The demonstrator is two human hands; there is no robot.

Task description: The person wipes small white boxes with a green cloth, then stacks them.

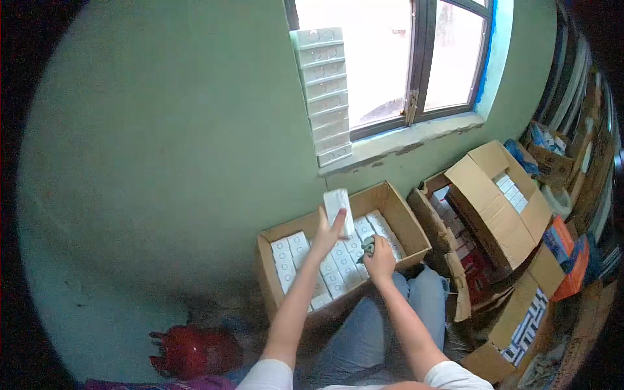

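Left hand (327,235), fingers closed round small white rectangular carton (338,207), held at 12 o'clock over open brown cardboard box (409,224). Judged light, stiff, crushable; grip long edges. Right hand (380,260) clenches green cloth (368,247).

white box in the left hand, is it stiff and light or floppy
Probably stiff: the box keeps straight edges though the left hand grips only its lower end. Likely light, as one hand holds it upright in the air. Its flat sides suggest it won't roll.
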